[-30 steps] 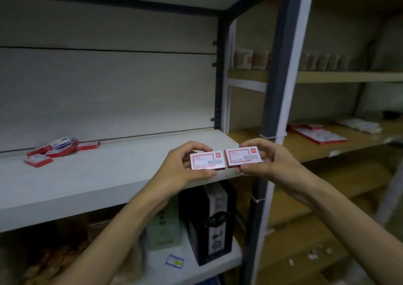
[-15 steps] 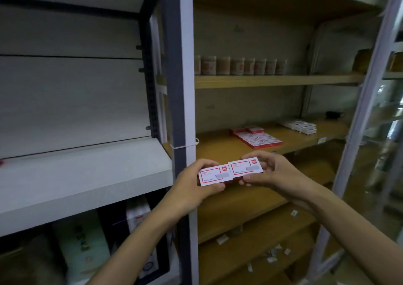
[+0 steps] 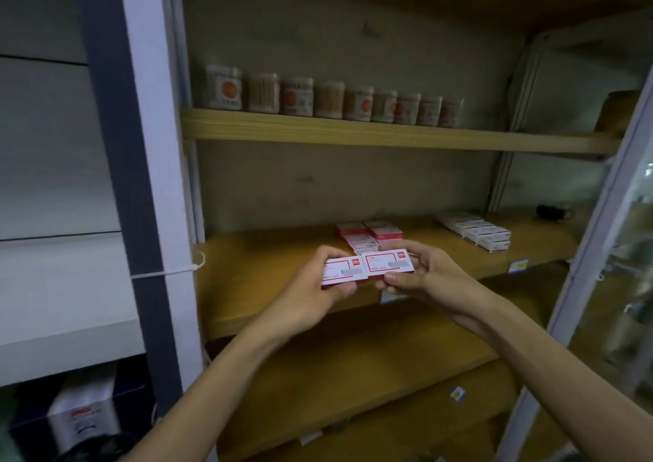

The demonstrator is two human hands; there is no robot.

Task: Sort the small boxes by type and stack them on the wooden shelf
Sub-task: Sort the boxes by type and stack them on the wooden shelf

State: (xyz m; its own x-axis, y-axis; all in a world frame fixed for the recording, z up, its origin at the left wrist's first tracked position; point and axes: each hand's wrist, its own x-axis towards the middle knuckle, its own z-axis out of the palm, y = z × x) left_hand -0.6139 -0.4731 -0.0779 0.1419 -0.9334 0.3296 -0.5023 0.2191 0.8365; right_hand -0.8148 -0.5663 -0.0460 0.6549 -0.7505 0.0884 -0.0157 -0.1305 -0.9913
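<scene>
My left hand (image 3: 311,295) grips a small red-and-white box (image 3: 342,271), and my right hand (image 3: 429,278) grips a matching red-and-white box (image 3: 388,263). The two boxes are held side by side, edges touching, over the front of the wooden shelf (image 3: 268,267). Just behind them on that shelf lies a group of red-and-white boxes (image 3: 367,235). Farther right on the same board stands a stack of white boxes (image 3: 477,230) with blue print.
A grey-blue steel upright (image 3: 141,179) separates the wooden shelf from a white shelf (image 3: 67,306) on the left. A row of several jars (image 3: 332,99) lines the upper wooden shelf. Lower wooden boards (image 3: 353,373) lie beneath. A pale post (image 3: 600,221) stands at the right.
The view has swung right from the white shelf to the wooden shelf. Both hands carried the two boxes along, still side by side, and now hold them in front of the red-and-white group.
</scene>
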